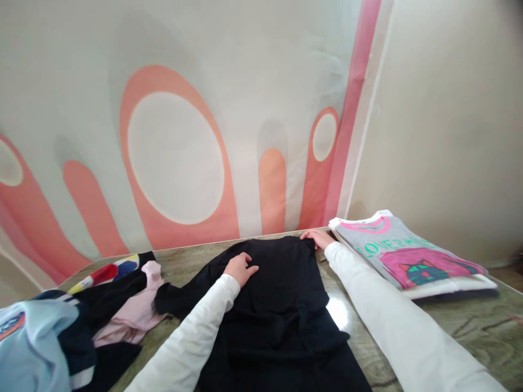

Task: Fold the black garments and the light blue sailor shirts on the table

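A black long-sleeved top (pixel 272 288) lies spread on the table in front of me, one sleeve reaching out to the left and loose folds along its right side. My left hand (pixel 240 269) rests on its upper left part, thumb apart from the fingers. At the far right corner of the top, by the shoulder, my right hand (pixel 317 238) has its fingers closed on the cloth edge. The lower end of the top runs out of view at the bottom.
A stack of folded shirts (pixel 412 250), a grey and pink printed one uppermost, sits right of my right arm. On the left lie heaped clothes, among them a pink garment (pixel 133 313) and a light blue one (pixel 38 332). Behind the wood-patterned table (pixel 180 267) rises a patterned wall (pixel 245 81).
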Motion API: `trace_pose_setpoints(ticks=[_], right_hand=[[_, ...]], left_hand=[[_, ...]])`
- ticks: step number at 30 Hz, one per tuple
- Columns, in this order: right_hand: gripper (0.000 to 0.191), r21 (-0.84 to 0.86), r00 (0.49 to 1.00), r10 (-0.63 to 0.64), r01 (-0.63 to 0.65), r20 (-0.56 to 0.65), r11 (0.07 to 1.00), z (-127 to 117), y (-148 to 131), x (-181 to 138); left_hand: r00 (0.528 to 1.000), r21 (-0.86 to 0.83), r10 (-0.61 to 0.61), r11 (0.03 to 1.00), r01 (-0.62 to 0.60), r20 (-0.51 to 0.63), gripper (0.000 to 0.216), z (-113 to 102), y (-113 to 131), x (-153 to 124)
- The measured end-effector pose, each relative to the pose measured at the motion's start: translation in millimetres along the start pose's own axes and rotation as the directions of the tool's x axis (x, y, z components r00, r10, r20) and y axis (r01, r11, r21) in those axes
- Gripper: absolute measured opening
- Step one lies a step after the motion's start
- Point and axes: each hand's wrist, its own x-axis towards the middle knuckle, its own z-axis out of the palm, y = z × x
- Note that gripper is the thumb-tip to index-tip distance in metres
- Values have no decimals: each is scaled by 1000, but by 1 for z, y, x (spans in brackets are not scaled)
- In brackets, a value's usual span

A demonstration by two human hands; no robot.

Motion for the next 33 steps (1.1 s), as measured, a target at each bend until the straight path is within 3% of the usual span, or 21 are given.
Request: trace_pose_setpoints(ticks=[2, 5, 7, 10, 12, 15, 17, 26, 33], right_hand=[[29, 34, 999, 31, -32, 8, 999, -1, -1, 1], [37, 34, 997, 76, -76, -1, 997, -1, -3, 2], [44, 28, 996, 89, -89, 11, 996, -1, -4, 2], [51, 6, 996, 86, -86, 37, 996, 0, -6, 2], [51, -35, 995, 86, -85, 42, 996, 0, -6, 1], [40, -92, 995, 88, -83, 50, 992, 0, -7, 1], [32, -105, 994, 83, -76, 65, 992, -1, -6, 2], [19, -128, 997, -26, 36, 79, 991, 5, 0, 5], [14, -144, 1000, -20, 22, 15, 989, 5, -2, 6]], left_hand=[[999, -100, 21, 995, -17, 38, 21, -4, 0, 1], [995, -325, 94, 941, -97, -24, 19, -13, 8, 0], [997, -541, 65, 838, -77, -40, 19, -15, 15, -1], [999, -761, -36, 646, 51, 36, 19, -14, 18, -2], [996, -735, -87, 676, 51, -11, 15, -13, 13, 0], [984, -513, -87, 858, -5, -155, 13, -12, -2, 5], [986, -410, -65, 912, -4, -153, 11, -12, -11, 7], [999, -500, -20, 866, 4, -27, 21, -5, -15, 4], [987, -463, 158, 873, -153, -28, 25, -10, -14, 1]])
